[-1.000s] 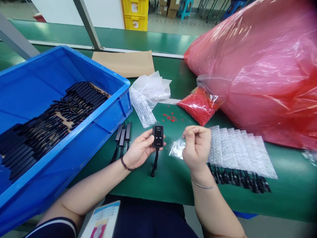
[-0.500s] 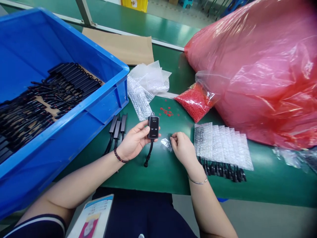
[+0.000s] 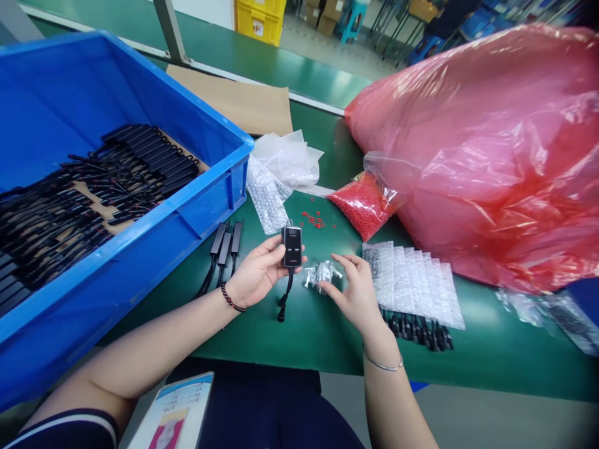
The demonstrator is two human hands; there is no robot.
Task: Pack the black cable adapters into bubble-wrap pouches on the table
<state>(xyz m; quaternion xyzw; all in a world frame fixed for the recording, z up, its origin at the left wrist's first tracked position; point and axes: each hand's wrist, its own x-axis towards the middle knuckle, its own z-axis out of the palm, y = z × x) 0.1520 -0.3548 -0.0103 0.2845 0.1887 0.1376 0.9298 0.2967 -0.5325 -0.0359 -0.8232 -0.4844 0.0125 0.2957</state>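
My left hand [image 3: 260,269] grips a small black device [image 3: 292,247] with a short cable hanging below it. To its right, my right hand [image 3: 354,288] is open, thumb and fingers spread around a crumpled clear plastic piece [image 3: 324,274] on the green table. Small red rings [image 3: 314,220] lie scattered beyond the device. A row of bubble-wrap sleeves [image 3: 412,280] with black connectors sticking out lies right of my right hand. Several black devices [image 3: 224,247] rest between my left hand and the blue bin.
A blue bin [image 3: 187,215] of black devices fills the left. Behind are flat bubble bags [image 3: 285,163] and brown cardboard [image 3: 238,100]. A clear bag of red rings [image 3: 364,202] lies before a large pink plastic bag [image 3: 472,143] at the right.
The fingers of my right hand have opened from a pinch and spread around the clear plastic, which looks bulkier. My left hand still holds the device. The camera view has shifted slightly.
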